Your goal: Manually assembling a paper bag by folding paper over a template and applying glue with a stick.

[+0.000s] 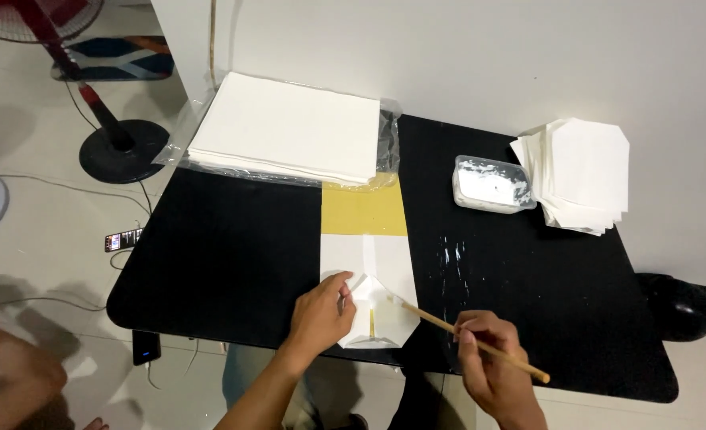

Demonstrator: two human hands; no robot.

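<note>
A white paper sheet with folded corners [373,271] lies on the black table [233,255], partly over a yellow board [365,209]. My left hand [319,314] presses down on the sheet's folded left flap near the front edge. A thin wooden stick [468,337] is held in my right hand [492,370], and its tip rests on the sheet's right fold. A small clear tub of white paste [491,185] stands at the back right.
A thick stack of white sheets in clear plastic [289,131] sits at the back left. A pile of folded white papers [584,171] lies at the back right. White smears [451,255] mark the table. A fan base [122,147] and cables stand on the floor at left.
</note>
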